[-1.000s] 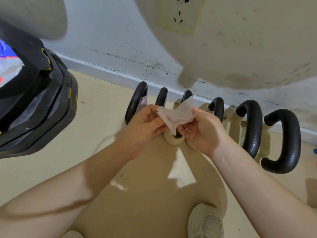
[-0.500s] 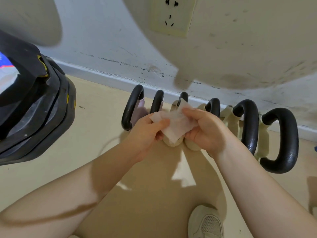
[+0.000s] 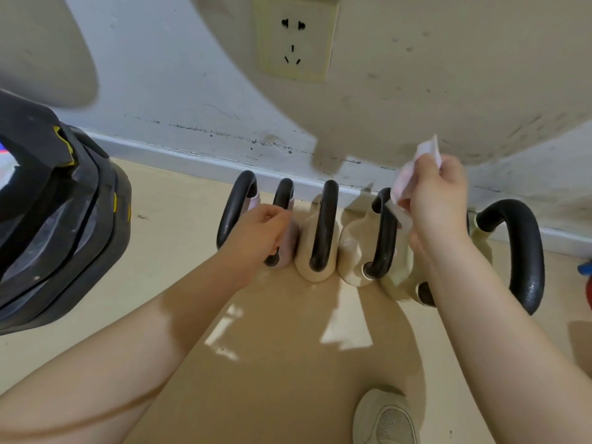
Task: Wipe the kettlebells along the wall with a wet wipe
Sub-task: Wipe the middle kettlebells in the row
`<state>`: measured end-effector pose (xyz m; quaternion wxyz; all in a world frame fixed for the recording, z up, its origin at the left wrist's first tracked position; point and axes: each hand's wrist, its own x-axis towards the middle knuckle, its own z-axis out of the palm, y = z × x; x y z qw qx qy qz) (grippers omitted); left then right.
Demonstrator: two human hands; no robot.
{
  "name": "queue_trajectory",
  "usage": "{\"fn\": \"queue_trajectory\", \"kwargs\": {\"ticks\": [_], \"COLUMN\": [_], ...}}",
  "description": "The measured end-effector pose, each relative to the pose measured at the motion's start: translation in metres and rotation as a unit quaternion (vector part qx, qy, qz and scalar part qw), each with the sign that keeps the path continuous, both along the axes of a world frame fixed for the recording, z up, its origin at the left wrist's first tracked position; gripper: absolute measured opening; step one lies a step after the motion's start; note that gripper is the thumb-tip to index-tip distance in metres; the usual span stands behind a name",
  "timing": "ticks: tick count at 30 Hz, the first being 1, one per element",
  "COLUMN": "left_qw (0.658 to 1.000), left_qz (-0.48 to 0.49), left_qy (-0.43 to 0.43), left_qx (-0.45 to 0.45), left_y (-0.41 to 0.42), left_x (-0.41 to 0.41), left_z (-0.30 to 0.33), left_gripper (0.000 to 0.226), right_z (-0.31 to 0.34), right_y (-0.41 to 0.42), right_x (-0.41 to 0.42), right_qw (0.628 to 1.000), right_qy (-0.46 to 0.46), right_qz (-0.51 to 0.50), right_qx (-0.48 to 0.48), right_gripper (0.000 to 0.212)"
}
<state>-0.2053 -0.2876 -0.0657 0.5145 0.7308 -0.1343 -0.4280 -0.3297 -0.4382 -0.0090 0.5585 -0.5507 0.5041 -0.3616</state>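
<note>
Both hands have parted since the earlier frame, when they held the wipe (image 3: 413,174) together; now the right hand (image 3: 437,200) alone pinches it, raised above the fourth handle (image 3: 382,232) (the wipe hangs crumpled from the fingers); the left hand (image 3: 259,233) has dropped and closed round the second handle (image 3: 283,195); kettlebells (image 3: 320,232) stand in a row on the floor (image 3: 166,225) against the wall (image 3: 192,91), below a socket (image 3: 294,36).

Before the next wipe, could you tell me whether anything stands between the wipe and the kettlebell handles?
Nothing visible does. The right hand holds the wipe raised just above the fourth handle, clear air between. The left hand rests on the second handle, partly covering it.
</note>
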Motion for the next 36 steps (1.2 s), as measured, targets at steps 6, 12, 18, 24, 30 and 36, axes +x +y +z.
{"fn": "queue_trajectory", "kwargs": {"ticks": [6, 12, 18, 24, 30, 36], "left_qw": [0.995, 0.990, 0.989, 0.984, 0.962, 0.965], "left_qz": [-0.090, -0.115, -0.108, -0.142, -0.225, -0.220], "left_qy": [-0.025, -0.006, -0.047, -0.077, -0.103, -0.064], "left_qx": [0.039, 0.082, 0.087, 0.072, 0.114, 0.129], "left_y": [-0.027, -0.034, -0.041, -0.046, -0.054, -0.053], "left_x": [-0.013, -0.019, -0.022, -0.018, -0.010, -0.008], "left_z": [-0.003, -0.016, -0.018, -0.015, -0.005, -0.005], "left_gripper": [0.033, 0.045, 0.040, 0.035, 0.009, 0.017], "right_z": [-0.024, -0.046, -0.059, -0.071, -0.068, -0.070], "right_y": [0.007, 0.019, 0.003, 0.010, 0.005, 0.007], "right_x": [0.032, 0.031, 0.033, 0.064, 0.067, 0.067], "right_qw": [0.956, 0.948, 0.964, 0.929, 0.931, 0.922], "right_qy": [0.181, 0.159, 0.200, 0.288, 0.243, 0.280], "right_qz": [0.191, 0.274, 0.173, 0.214, 0.185, 0.224], "right_qx": [-0.128, -0.031, 0.009, 0.095, 0.198, 0.143], "right_gripper": [0.024, 0.043, 0.016, 0.023, 0.028, 0.026]}}
